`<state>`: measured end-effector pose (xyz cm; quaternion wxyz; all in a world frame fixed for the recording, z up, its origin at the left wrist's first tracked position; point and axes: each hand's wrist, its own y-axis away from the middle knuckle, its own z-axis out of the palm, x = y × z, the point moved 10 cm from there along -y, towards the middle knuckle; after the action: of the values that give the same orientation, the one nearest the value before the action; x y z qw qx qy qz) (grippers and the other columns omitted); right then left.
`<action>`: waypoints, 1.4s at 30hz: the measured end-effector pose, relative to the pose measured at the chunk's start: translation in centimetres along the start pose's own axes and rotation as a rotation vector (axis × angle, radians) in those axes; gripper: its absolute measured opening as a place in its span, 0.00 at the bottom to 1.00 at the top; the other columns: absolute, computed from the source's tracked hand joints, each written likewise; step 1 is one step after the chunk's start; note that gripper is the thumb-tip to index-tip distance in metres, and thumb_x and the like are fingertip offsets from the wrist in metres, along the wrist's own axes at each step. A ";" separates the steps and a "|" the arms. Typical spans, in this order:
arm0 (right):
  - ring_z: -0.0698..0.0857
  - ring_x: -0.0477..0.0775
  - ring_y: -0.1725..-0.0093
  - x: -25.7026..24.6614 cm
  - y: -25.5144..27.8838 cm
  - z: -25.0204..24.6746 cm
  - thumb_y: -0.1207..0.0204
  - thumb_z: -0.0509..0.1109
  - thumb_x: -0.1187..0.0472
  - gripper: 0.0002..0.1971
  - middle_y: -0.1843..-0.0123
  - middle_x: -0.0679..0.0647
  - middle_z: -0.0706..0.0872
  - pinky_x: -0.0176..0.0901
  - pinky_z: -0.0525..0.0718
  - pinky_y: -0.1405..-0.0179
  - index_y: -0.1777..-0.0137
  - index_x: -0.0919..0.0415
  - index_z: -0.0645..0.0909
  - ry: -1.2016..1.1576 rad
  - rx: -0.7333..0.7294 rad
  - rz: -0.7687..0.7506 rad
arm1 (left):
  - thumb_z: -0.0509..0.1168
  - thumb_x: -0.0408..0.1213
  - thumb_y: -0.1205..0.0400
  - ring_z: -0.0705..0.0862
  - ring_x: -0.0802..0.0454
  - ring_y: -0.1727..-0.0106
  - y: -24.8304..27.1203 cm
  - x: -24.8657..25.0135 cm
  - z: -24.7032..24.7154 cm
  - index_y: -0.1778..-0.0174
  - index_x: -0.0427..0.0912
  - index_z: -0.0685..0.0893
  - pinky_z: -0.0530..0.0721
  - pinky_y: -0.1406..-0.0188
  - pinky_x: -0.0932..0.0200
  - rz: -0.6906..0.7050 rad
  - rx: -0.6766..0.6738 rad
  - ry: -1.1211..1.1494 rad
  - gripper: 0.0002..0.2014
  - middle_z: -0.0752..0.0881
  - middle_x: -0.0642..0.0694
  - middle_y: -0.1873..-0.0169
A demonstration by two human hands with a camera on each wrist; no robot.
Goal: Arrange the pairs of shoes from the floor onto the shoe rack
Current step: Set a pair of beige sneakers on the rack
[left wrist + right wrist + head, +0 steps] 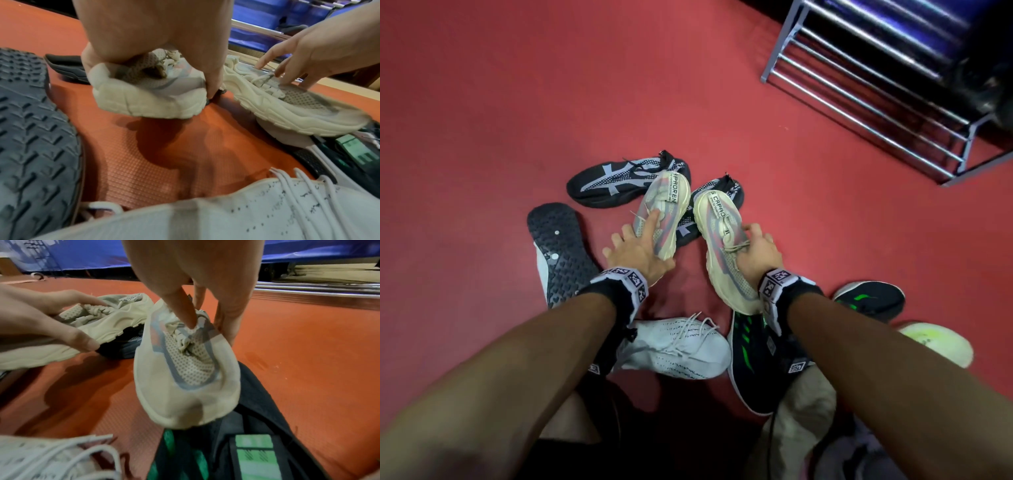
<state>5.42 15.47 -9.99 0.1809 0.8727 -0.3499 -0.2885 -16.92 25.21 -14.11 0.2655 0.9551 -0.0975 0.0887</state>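
Note:
Two beige mesh sneakers are in my hands over the red floor. My left hand (640, 246) grips the left beige shoe (662, 212) across its laces, thumb on one side and fingers on the other; its toe (150, 97) hangs just above the floor. My right hand (756, 253) grips the right beige shoe (722, 246), index finger on the laces and thumb at the side (205, 322), with the toe (185, 386) over a black-and-green shoe (257, 426). The metal shoe rack (876, 85) stands at the far right.
A pair of black-and-grey shoes (626, 178) lies just beyond the beige ones. An overturned shoe with a dark sole (561, 250) and a white laced shoe (678, 346) lie at the left. Black-and-green shoes (869, 298) and a pale sole (935, 342) lie right.

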 end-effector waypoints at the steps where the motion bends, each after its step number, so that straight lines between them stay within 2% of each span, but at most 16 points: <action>1: 0.77 0.69 0.32 0.0 0.1 0.6 0.20 0.64 0.50 0.29 0.30 0.62 0.72 0.54 0.74 0.33 0.20 0.52 0.61 -0.003 -0.029 -0.012 | 0.71 0.63 0.29 0.70 0.35 0.32 -0.1 0.0 0.2 0.18 0.67 0.40 0.72 0.35 0.35 0.001 -0.002 -0.004 0.53 0.68 0.37 0.31; 3: 0.71 0.67 0.25 0.3 0.3 2.1 0.25 0.70 0.39 0.46 0.23 0.61 0.65 0.55 0.71 0.27 0.15 0.51 0.49 0.032 -0.092 -0.032 | 0.71 0.62 0.29 0.70 0.35 0.33 -0.2 -0.2 0.5 0.18 0.65 0.39 0.72 0.36 0.36 0.003 0.006 -0.018 0.53 0.68 0.38 0.32; 5: 0.59 0.67 0.18 0.9 0.7 3.7 0.37 0.75 0.31 0.63 0.16 0.62 0.51 0.60 0.65 0.21 0.15 0.48 0.34 0.143 -0.167 -0.024 | 0.72 0.62 0.29 0.71 0.35 0.33 -0.1 -0.2 0.7 0.17 0.64 0.38 0.73 0.37 0.37 0.001 0.035 -0.038 0.55 0.68 0.37 0.31; 7: 0.50 0.67 0.15 1.6 1.0 4.8 0.42 0.79 0.31 0.72 0.14 0.63 0.38 0.62 0.61 0.19 0.18 0.46 0.23 0.265 -0.215 -0.009 | 0.73 0.62 0.29 0.70 0.35 0.32 0.0 -0.2 1.0 0.17 0.62 0.37 0.73 0.37 0.37 -0.004 0.064 -0.057 0.56 0.66 0.36 0.28; 9: 0.50 0.68 0.16 2.0 1.0 5.1 0.43 0.82 0.34 0.75 0.15 0.65 0.37 0.63 0.64 0.21 0.20 0.47 0.19 0.353 -0.229 -0.003 | 0.74 0.61 0.30 0.69 0.35 0.29 0.1 -0.2 1.4 0.17 0.61 0.35 0.73 0.35 0.36 -0.008 0.065 -0.071 0.59 0.62 0.35 0.24; 12: 0.57 0.67 0.19 2.0 0.8 5.1 0.42 0.83 0.38 0.74 0.16 0.64 0.43 0.61 0.73 0.27 0.20 0.47 0.19 0.411 -0.180 0.008 | 0.78 0.57 0.32 0.63 0.34 0.24 0.2 -0.3 2.1 0.18 0.61 0.30 0.73 0.34 0.32 -0.029 0.022 -0.089 0.64 0.52 0.36 0.18; 15: 0.60 0.66 0.21 1.8 0.9 5.0 0.40 0.82 0.41 0.72 0.16 0.63 0.46 0.59 0.77 0.33 0.19 0.48 0.21 0.418 -0.135 0.019 | 0.80 0.55 0.33 0.61 0.35 0.23 0.1 -0.2 2.3 0.20 0.63 0.28 0.78 0.38 0.29 -0.045 0.007 -0.073 0.66 0.48 0.37 0.17; 17: 0.62 0.65 0.23 1.8 0.9 4.8 0.41 0.82 0.40 0.72 0.17 0.61 0.48 0.59 0.80 0.36 0.18 0.47 0.23 0.417 -0.110 0.012 | 0.80 0.55 0.33 0.62 0.35 0.24 0.2 -0.2 2.1 0.20 0.64 0.28 0.79 0.40 0.29 -0.043 -0.004 -0.074 0.66 0.49 0.37 0.18; 21: 0.65 0.61 0.27 1.8 1.3 3.6 0.40 0.81 0.39 0.69 0.20 0.58 0.54 0.60 0.81 0.41 0.17 0.44 0.27 0.433 -0.064 -0.019 | 0.77 0.62 0.35 0.66 0.35 0.30 0.4 0.1 1.2 0.20 0.65 0.29 0.80 0.43 0.33 0.010 0.017 -0.058 0.64 0.58 0.36 0.25; 25: 0.66 0.61 0.28 1.4 1.5 2.2 0.36 0.78 0.39 0.65 0.22 0.58 0.56 0.63 0.79 0.38 0.18 0.41 0.26 0.445 -0.089 -0.031 | 0.73 0.62 0.31 0.67 0.34 0.33 1.2 0.9 0.0 0.19 0.66 0.33 0.80 0.43 0.35 0.061 0.042 0.000 0.59 0.62 0.36 0.29; 30: 0.63 0.65 0.23 0.8 2.2 0.4 0.32 0.76 0.39 0.62 0.17 0.62 0.51 0.68 0.74 0.31 0.18 0.41 0.26 0.394 -0.115 -0.044 | 0.70 0.62 0.29 0.68 0.34 0.33 2.7 3.1 -2.6 0.18 0.65 0.36 0.79 0.44 0.38 0.091 0.071 -0.006 0.54 0.63 0.36 0.31; 33: 0.62 0.66 0.23 0.7 2.8 -1.4 0.32 0.76 0.39 0.61 0.17 0.62 0.50 0.68 0.74 0.31 0.17 0.41 0.27 0.350 -0.087 -0.052 | 0.69 0.61 0.27 0.67 0.32 0.29 3.6 5.4 -5.0 0.17 0.64 0.39 0.79 0.41 0.37 0.116 0.102 -0.009 0.52 0.62 0.34 0.27; 37: 0.62 0.65 0.24 1.1 3.3 -5.7 0.31 0.76 0.40 0.59 0.18 0.62 0.51 0.68 0.74 0.32 0.16 0.40 0.32 0.228 0.004 -0.029 | 0.69 0.59 0.25 0.63 0.28 0.24 4.4 9.2 -8.1 0.16 0.63 0.43 0.74 0.33 0.36 0.152 0.117 0.035 0.49 0.56 0.32 0.21; 42: 0.62 0.68 0.24 2.6 3.4 -13.4 0.29 0.75 0.42 0.56 0.18 0.66 0.51 0.67 0.73 0.31 0.15 0.42 0.35 0.147 0.097 -0.041 | 0.65 0.60 0.24 0.65 0.31 0.26 5.2 15.8 -11.6 0.16 0.62 0.46 0.74 0.35 0.38 0.198 0.200 0.046 0.45 0.59 0.35 0.24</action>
<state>13.67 12.76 1.03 0.1575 0.9062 -0.3314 -0.2101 -4.29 24.73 1.76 0.1609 0.9602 -0.1760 0.1456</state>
